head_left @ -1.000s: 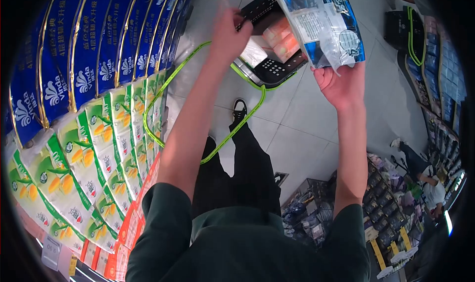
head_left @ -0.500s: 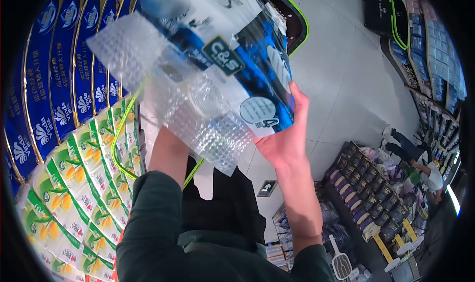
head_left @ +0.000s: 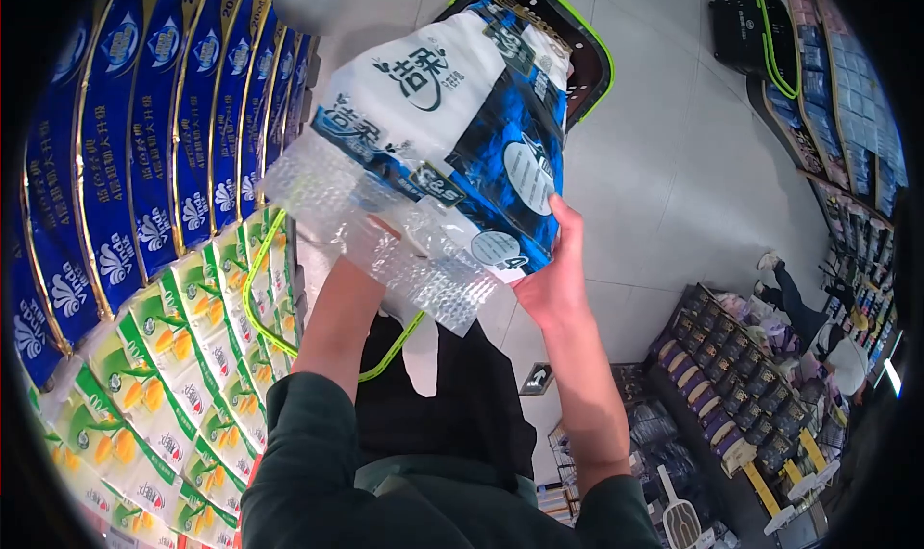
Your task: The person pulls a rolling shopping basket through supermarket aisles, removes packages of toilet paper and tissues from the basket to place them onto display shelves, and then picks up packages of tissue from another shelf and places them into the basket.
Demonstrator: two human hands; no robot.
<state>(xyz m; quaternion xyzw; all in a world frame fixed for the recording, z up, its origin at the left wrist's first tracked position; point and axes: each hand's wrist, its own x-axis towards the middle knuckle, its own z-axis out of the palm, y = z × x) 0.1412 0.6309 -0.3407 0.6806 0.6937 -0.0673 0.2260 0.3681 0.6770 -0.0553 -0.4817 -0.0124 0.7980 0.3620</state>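
Between my hands is a large blue and white C&S tissue pack [head_left: 433,77], tilted in front of me. Clear bubble wrap [head_left: 438,284] hangs along its near side. My right hand [head_left: 556,275] grips the lower right corner, thumb laid on the printed face and the other fingers behind. On the other side my left hand [head_left: 373,246] reaches under the pack; it shows blurrily through the wrap, its fingers mostly hidden.
Shelved blue Vinda packs [head_left: 125,154] and green-white tissue packs [head_left: 164,385] line the left. Beyond the held pack stands a black basket [head_left: 599,53] with a green rim. Another black basket [head_left: 736,29] is far right. A person [head_left: 799,304] is near the right-hand shelves.
The pack has tipped so more of its white front shows, and it has shifted slightly right and away. The bubble wrap has swung with it. Both hands keep their hold.
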